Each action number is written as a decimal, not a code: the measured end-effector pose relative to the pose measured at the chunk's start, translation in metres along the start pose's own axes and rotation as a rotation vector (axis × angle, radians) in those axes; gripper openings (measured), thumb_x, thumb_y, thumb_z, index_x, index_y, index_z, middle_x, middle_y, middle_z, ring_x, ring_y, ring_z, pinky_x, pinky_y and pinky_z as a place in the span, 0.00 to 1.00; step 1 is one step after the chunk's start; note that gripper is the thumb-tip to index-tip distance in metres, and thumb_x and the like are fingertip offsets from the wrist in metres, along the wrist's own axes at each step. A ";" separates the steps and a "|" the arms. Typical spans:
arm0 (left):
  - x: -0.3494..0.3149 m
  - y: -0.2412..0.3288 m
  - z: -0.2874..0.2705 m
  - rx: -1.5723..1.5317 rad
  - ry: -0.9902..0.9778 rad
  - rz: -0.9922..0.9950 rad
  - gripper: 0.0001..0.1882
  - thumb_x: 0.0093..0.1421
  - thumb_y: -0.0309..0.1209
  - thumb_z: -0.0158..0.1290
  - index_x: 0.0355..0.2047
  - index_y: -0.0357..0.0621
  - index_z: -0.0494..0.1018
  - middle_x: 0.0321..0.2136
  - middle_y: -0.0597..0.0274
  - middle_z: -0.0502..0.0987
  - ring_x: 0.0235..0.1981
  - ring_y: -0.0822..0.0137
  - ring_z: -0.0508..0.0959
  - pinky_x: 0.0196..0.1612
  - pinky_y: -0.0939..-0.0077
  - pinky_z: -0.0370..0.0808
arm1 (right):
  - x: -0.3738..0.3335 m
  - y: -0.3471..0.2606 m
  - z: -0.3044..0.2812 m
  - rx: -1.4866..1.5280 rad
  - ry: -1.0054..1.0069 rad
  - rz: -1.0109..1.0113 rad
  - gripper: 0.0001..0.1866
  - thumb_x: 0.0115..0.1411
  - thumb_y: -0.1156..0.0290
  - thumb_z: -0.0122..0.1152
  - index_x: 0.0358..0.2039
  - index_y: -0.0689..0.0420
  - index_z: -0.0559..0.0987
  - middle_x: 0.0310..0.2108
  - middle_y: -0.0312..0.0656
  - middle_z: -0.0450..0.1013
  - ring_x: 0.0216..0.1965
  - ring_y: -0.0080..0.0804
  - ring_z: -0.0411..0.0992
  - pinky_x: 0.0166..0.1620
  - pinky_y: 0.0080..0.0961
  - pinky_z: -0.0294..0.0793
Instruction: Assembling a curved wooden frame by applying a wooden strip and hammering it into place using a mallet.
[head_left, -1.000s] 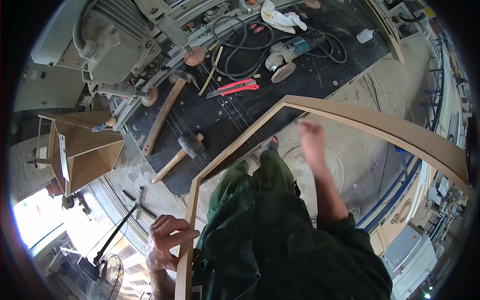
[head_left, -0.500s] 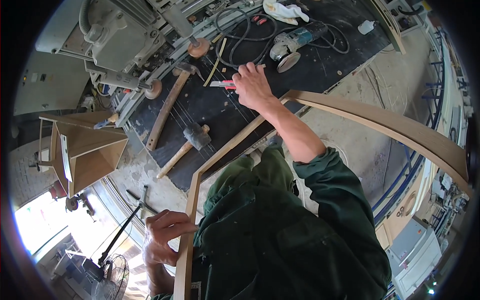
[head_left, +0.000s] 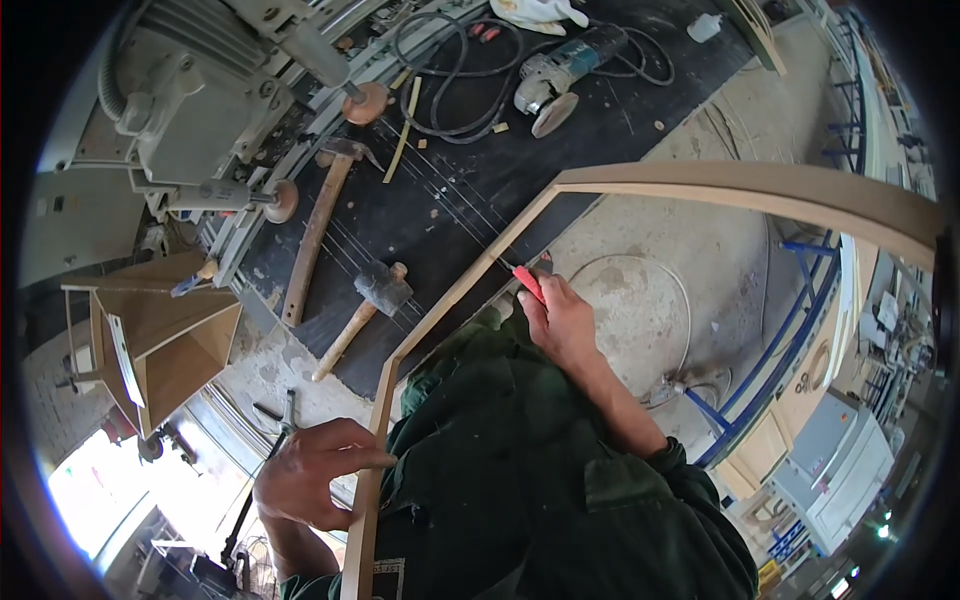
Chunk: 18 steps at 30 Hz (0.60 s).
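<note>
A long, angled light-wood frame (head_left: 445, 302) crosses in front of my body, its wide right part reaching to the far right. My left hand (head_left: 315, 475) grips the frame's near left bar, thumb and fingers on either side of it. In my closed right hand (head_left: 562, 320) is a red utility knife (head_left: 528, 284). Its tip is at the near edge of the frame's middle bar; whether it touches the wood I cannot tell.
On the black-topped table lie a claw hammer (head_left: 318, 240), a mallet (head_left: 383, 288), an angle grinder (head_left: 560, 80) with a coiled cord, and a thin wood strip (head_left: 404, 130). Machinery (head_left: 210, 130) stands at the far left, above a wooden box-like piece (head_left: 165, 340). Blue metal racks (head_left: 770, 350) line the right.
My right hand has come back from over the table to the near side of the frame's middle bar, bringing the utility knife. My left hand still holds the frame. The view has shifted slightly.
</note>
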<state>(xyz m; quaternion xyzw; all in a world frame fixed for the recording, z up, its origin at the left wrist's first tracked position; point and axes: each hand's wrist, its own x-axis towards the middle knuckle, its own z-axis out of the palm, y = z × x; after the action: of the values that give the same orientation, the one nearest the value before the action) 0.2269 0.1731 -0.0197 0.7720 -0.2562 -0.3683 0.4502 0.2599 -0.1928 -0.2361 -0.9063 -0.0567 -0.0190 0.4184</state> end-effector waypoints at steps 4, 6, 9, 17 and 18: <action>0.005 -0.009 -0.011 0.021 -0.088 0.051 0.38 0.34 0.33 0.71 0.52 0.41 0.84 0.45 0.53 0.80 0.41 0.55 0.84 0.42 0.67 0.82 | -0.004 -0.003 0.006 -0.071 0.009 0.032 0.17 0.70 0.68 0.63 0.55 0.61 0.77 0.39 0.55 0.78 0.38 0.60 0.79 0.39 0.49 0.79; 0.007 -0.008 -0.016 0.014 -0.160 -0.014 0.38 0.35 0.33 0.74 0.54 0.45 0.83 0.47 0.54 0.80 0.45 0.54 0.83 0.47 0.64 0.81 | -0.005 -0.002 0.010 -0.066 -0.014 0.032 0.16 0.70 0.69 0.63 0.54 0.61 0.78 0.39 0.55 0.78 0.37 0.60 0.79 0.39 0.48 0.79; 0.008 -0.016 -0.018 -0.040 -0.176 0.027 0.40 0.36 0.35 0.75 0.56 0.45 0.83 0.48 0.52 0.79 0.46 0.54 0.83 0.48 0.65 0.81 | -0.010 -0.002 0.015 -0.088 -0.037 0.045 0.15 0.69 0.69 0.63 0.54 0.61 0.78 0.39 0.55 0.78 0.38 0.60 0.79 0.39 0.48 0.80; 0.021 -0.073 -0.029 -0.379 -0.289 0.271 0.46 0.44 0.50 0.79 0.59 0.35 0.79 0.47 0.51 0.81 0.44 0.55 0.83 0.46 0.63 0.81 | -0.020 0.002 0.018 -0.086 -0.017 0.020 0.14 0.68 0.71 0.63 0.52 0.61 0.78 0.39 0.54 0.79 0.38 0.58 0.79 0.40 0.48 0.81; 0.024 -0.079 -0.033 -0.474 -0.308 0.280 0.44 0.47 0.47 0.78 0.58 0.31 0.79 0.45 0.51 0.82 0.42 0.54 0.84 0.46 0.63 0.82 | -0.020 0.004 0.019 -0.095 -0.007 0.001 0.14 0.68 0.71 0.64 0.52 0.61 0.78 0.39 0.53 0.79 0.39 0.58 0.79 0.40 0.47 0.81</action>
<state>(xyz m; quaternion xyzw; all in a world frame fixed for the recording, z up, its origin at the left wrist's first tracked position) 0.2728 0.2090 -0.0871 0.5380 -0.3321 -0.4647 0.6200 0.2403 -0.1825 -0.2534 -0.9251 -0.0566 -0.0182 0.3750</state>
